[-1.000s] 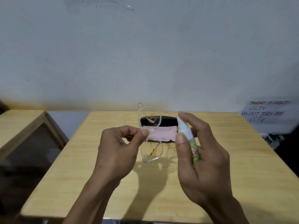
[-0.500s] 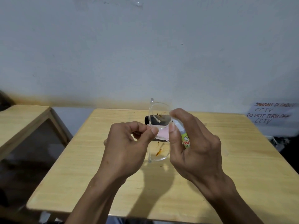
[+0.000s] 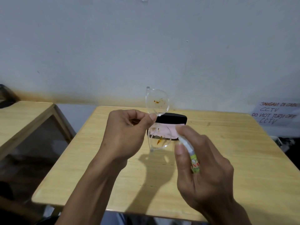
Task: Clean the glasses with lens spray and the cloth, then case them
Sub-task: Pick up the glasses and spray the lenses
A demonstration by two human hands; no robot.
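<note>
Left hand (image 3: 126, 135) pinching light, fragile, stained glasses (image 3: 156, 118) at the bridge, right hand (image 3: 204, 169) closed around slim lens spray (image 3: 189, 150); probably slippery when wet.

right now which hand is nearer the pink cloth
Right. The right hand, holding the spray bottle, overlaps the pink cloth at its right edge; the left hand holds the glasses just left of it.
</note>
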